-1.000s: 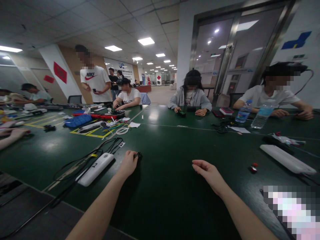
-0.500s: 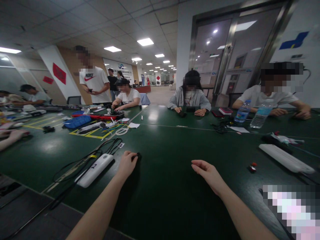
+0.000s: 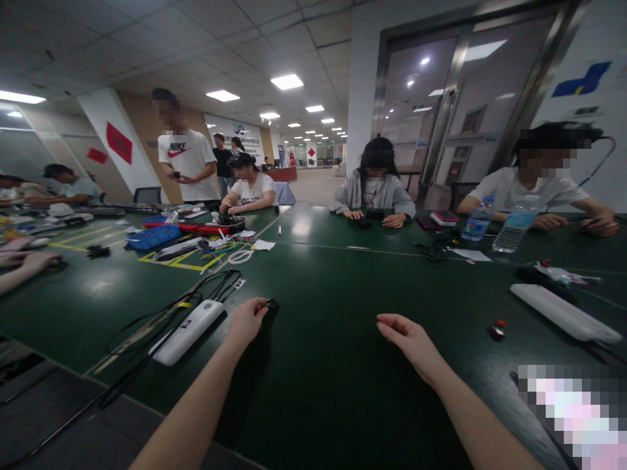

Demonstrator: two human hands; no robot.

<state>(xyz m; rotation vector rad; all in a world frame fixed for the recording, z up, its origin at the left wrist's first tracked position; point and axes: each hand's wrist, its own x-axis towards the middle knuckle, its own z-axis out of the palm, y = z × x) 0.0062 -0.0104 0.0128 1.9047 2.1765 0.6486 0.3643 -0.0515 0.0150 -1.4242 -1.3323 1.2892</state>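
Note:
My left hand [image 3: 249, 318] is closed, thumb and fingertips pinching a small dark object [image 3: 272, 304] low over the green table [image 3: 318, 365]. The object is too small and dark for me to make out its kind. Opposite it, my right hand [image 3: 405, 333] is open with nothing in it, its fingers stretched toward the left and the thumb a little below them. Nearest to my left hand lies a white power strip [image 3: 189, 331] marked "2", with black cables [image 3: 169, 307] beside it. On the right, a small dark item with an orange top [image 3: 498, 329] stands apart from my right hand.
A second white power strip [image 3: 563, 312] and a blurred bright screen [image 3: 573, 418] are at the right. Two water bottles [image 3: 513, 225] stand farther back. A blue basket [image 3: 154, 237] and loose wires [image 3: 220, 245] lie at the left. Several people sit around the table.
The small dark object now shows more clearly beyond my left fingertips, the hand having turned slightly. My right hand keeps its pose. The whole view has shifted a little.

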